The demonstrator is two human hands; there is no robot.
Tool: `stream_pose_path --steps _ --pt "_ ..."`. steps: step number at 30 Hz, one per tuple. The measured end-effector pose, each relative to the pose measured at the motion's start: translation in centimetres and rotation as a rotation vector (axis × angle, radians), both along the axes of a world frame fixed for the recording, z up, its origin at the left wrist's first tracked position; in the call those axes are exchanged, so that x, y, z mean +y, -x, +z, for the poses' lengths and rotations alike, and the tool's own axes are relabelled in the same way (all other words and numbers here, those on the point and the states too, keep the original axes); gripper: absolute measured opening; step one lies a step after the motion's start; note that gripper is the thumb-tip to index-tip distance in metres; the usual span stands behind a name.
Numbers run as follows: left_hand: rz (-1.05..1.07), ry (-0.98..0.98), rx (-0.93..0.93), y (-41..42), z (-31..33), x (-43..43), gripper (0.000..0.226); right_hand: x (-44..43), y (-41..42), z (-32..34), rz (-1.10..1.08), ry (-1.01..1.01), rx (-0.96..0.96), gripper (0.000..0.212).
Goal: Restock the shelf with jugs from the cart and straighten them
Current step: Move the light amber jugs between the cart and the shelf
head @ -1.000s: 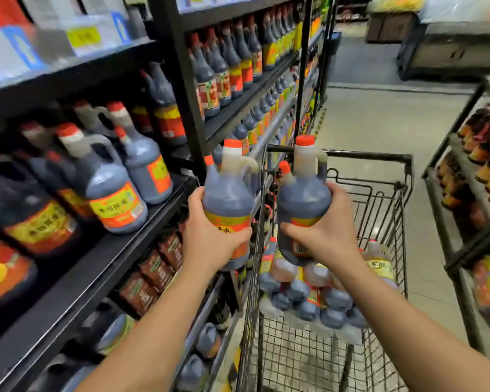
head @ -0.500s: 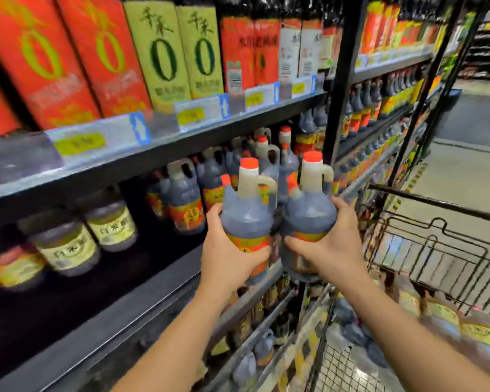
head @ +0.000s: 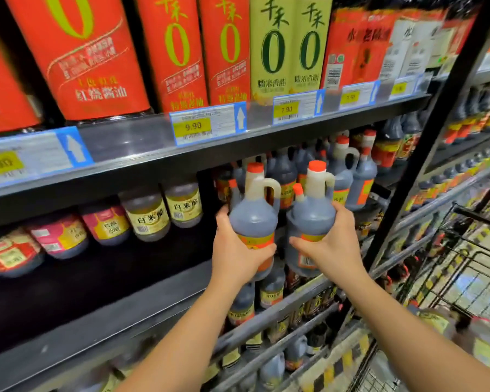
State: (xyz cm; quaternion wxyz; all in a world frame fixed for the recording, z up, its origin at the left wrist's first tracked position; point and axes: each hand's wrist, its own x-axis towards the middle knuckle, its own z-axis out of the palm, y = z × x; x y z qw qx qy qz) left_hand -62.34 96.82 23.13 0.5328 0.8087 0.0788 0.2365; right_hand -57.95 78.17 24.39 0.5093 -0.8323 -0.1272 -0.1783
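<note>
I hold two dark jugs with orange caps and looped handles side by side in front of the middle shelf (head: pixel 130 315). My left hand (head: pixel 235 253) grips the left jug (head: pixel 253 219) round its lower body. My right hand (head: pixel 330 247) grips the right jug (head: pixel 311 216) the same way. Both jugs are upright, over the shelf's front edge. Behind them stand several matching jugs (head: pixel 348 176) on that shelf. The wire cart (head: pixel 470 267) is at the lower right, with more jugs (head: pixel 447 326) blurred in it.
Jars with yellow and red labels (head: pixel 150 219) sit at the back left of the same shelf, with bare dark shelf in front of them. Tall red and green bottles (head: pixel 272 49) fill the shelf above. A black upright post (head: pixel 425 142) stands right of the jugs. Lower shelves hold more bottles.
My view has swung left and up from the cart to the shelf. Both hands have carried the two jugs closer to the middle shelf, nearer the jugs standing there.
</note>
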Motion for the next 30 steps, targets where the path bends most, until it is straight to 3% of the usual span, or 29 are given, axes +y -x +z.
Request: stream_pose_path --steps 14,20,30 --pt "0.114 0.045 -0.04 -5.4 -2.3 -1.5 0.113 -1.9 -8.2 -2.3 0.296 -0.029 0.135 0.099" --pt "0.195 0.021 -0.045 -6.9 -2.8 -2.7 0.121 -2.5 -10.3 -2.4 0.379 0.013 0.169 0.09" --pt "0.268 -0.043 -0.044 -7.5 -3.1 -4.0 0.116 -2.6 -11.0 -3.5 0.168 0.217 -0.042 0.099"
